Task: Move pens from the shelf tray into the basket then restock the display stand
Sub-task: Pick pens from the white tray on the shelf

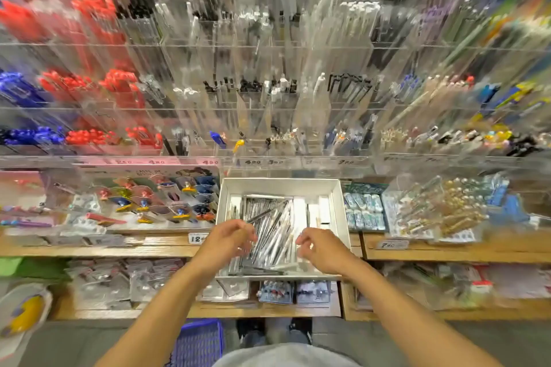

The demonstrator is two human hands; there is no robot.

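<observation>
Cataloguing one moment at a stationery shelf, we list the following.

Item one: white tray (pixel 340 211), rectangular, seated on the wooden shelf (pixel 447 253), its near edge overhanging the shelf's front edge. Contents: a loose heap of pens (pixel 274 226) in clear wrappers, lying mostly lengthwise, a few crossed at the tray's near edge.

Item two: our left hand (pixel 229 237), over the tray's near left corner, fingers curled. A dark pen (pixel 262 214) slants up from its fingertips, but motion blur prevents us telling whether the fingers pinch it or merely overlap it.

Item three: our right hand (pixel 320 243), over the tray's near right part, fingers loosely curled downward above the pens. We cannot tell whether it holds anything.

Item four: blue basket (pixel 198 343), mesh-sided, on the floor below the shelf's front edge, left of our shoes (pixel 274 331). Only part shows; its contents are not visible.

Item five: clear acrylic display stand (pixel 268 83), tiered, rising behind the tray's far edge. Compartments hold red and blue pens at the left, black, white and clear ones in the middle, mixed colours at the right. Much is blurred.

Item six: price labels (pixel 196 238) along the shelf's front edge and the stand's base.
</observation>
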